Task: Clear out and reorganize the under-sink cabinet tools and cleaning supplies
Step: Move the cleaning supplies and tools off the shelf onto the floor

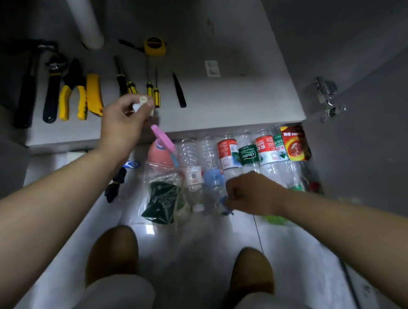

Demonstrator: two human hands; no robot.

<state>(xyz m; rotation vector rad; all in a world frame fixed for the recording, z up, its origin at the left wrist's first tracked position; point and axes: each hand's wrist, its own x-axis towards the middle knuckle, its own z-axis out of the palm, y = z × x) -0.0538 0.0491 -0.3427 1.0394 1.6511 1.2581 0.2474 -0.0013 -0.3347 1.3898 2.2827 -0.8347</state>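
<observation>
Left hand (123, 122) raised at 11 o'clock over the cabinet floor (226, 95), fingers pinched on a small white piece (142, 101). Right hand (251, 193) low at 3 o'clock, fist closed on something blue (223, 201), unclear what, beside plastic bottles (246, 157) on the floor. Tools (65, 91) lined up at 10 o'clock.

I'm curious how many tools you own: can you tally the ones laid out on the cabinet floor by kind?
Hammer: 1
Adjustable wrench: 1
Pliers: 1
Utility knife: 1
Tape measure: 1
Yellow-and-black screwdrivers: 4
Slim black tool, kind unclear: 1
Total: 10
</observation>
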